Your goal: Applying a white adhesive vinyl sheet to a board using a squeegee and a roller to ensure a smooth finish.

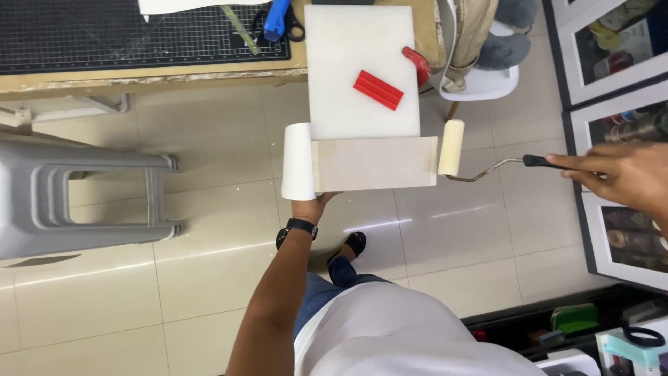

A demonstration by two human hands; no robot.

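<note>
1. Head view: the left hand [314, 207] supports the near edge of a beige sheet [376, 163] at centre, fingers hidden beneath it, so their state cannot be told.
2. At 9 o'clock of the sheet, its white backing [298, 161] curls into a roll.
3. The right hand [623, 177], at 3 o'clock, has its fingers wrapped around a roller [451, 147] handle; the roller touches the sheet's right edge.
4. A white board [362, 69] at 12 o'clock overhangs the counter [139, 75] and carries a red block [378, 90].

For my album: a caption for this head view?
Left hand steadies a board; right hand holds a roller.
</note>
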